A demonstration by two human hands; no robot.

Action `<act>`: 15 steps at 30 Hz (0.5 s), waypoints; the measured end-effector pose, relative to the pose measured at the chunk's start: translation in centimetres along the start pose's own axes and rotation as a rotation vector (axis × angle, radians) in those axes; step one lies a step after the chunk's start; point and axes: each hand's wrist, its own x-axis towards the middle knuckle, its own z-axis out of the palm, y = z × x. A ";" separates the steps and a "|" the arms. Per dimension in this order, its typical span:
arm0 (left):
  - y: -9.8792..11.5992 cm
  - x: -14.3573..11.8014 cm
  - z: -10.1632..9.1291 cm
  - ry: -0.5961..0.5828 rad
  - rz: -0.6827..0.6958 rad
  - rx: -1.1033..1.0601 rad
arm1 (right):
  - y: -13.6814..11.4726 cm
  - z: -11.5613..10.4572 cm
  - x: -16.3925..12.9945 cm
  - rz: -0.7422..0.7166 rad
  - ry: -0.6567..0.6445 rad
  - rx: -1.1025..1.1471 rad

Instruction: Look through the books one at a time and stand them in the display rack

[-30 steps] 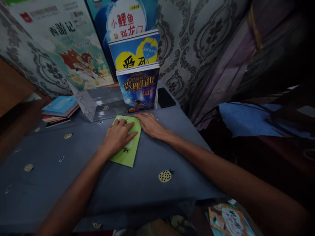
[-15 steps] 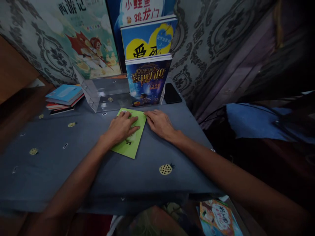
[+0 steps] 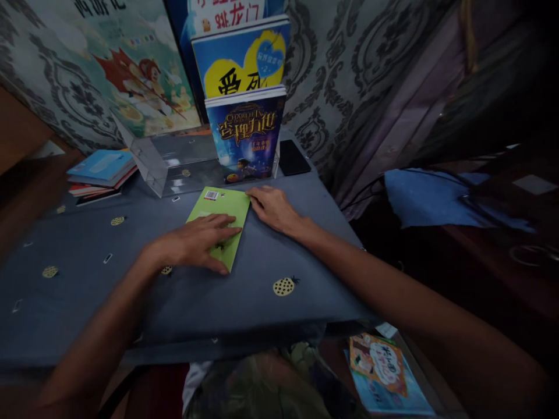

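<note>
A desk (image 3: 87, 302) covered in a dark blue-grey cloth dotted with small pale pineapple prints fills the lower left of the view, and the light is dim. Behind it hangs a grey curtain (image 3: 340, 75) with a large ornamental pattern, and to the right the room falls into shadow, with a blue cloth (image 3: 419, 198) lying beyond the desk's right edge.

Near the far edge of the desk a thin green booklet (image 3: 218, 215) lies flat, a small barcode sticker near its far left corner. The left hand (image 3: 192, 244) lies palm down over the booklet's near left part, its fingers (image 3: 222, 224) stretched flat and slightly spread across the cover, gripping nothing. The right hand (image 3: 273, 206) rests on the cloth at the booklet's far right corner, its fingers loosely curved with the tips touching the booklet's edge, closed around nothing.

Just beyond the booklet a dark blue storybook (image 3: 244, 139) stands upright in a clear acrylic stand (image 3: 166, 163), with a blue and yellow book (image 3: 240, 58) upright behind it and a large illustrated book (image 3: 131, 87) leaning against the curtain to the left. A black phone (image 3: 293, 158) lies at the far right corner. A stack of thin books (image 3: 100, 174) lies at the far left. On the floor beyond the near edge lies a colourful children's book (image 3: 379, 366).
</note>
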 end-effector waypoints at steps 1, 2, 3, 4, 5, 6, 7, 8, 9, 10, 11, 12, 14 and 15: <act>0.1 -0.4 0.3 -0.012 0.004 0.005 | 0.0 0.0 0.0 0.004 -0.003 0.005; 0.1 -0.8 0.6 -0.018 0.007 0.010 | 0.0 0.0 0.0 0.008 -0.006 0.013; 0.1 -1.3 0.9 -0.014 0.011 0.017 | 0.0 0.0 0.1 0.010 -0.008 0.023; 0.0 -1.7 1.2 0.000 0.021 0.025 | 0.0 0.0 0.1 0.009 -0.006 0.031; -0.1 -2.1 1.5 0.024 0.038 0.032 | 0.1 0.1 0.1 0.005 -0.003 0.036; -0.2 -2.5 1.8 0.056 0.060 0.040 | 0.1 0.2 0.2 -0.001 0.001 0.035; -0.4 -2.8 2.2 0.093 0.085 0.049 | 0.1 0.2 0.2 -0.008 0.002 0.031; -0.5 -3.0 2.5 0.134 0.107 0.058 | 0.1 0.3 0.2 -0.017 0.000 0.026; -0.6 -3.1 2.9 0.177 0.124 0.069 | 0.1 0.3 0.2 -0.027 -0.004 0.025; -0.7 -3.2 3.3 0.221 0.134 0.082 | 0.1 0.4 0.2 -0.041 -0.012 0.028; -0.8 -3.2 3.7 0.267 0.140 0.097 | 0.2 0.4 0.2 -0.057 -0.019 0.037; -0.8 -3.1 4.1 0.312 0.144 0.113 | 0.2 0.4 0.2 -0.077 -0.024 0.049; -0.8 -2.8 4.8 0.393 0.151 0.146 | 0.4 0.6 0.2 -0.123 -0.027 0.070; -0.7 -2.6 5.1 0.427 0.159 0.164 | 0.5 0.6 0.2 -0.148 -0.028 0.073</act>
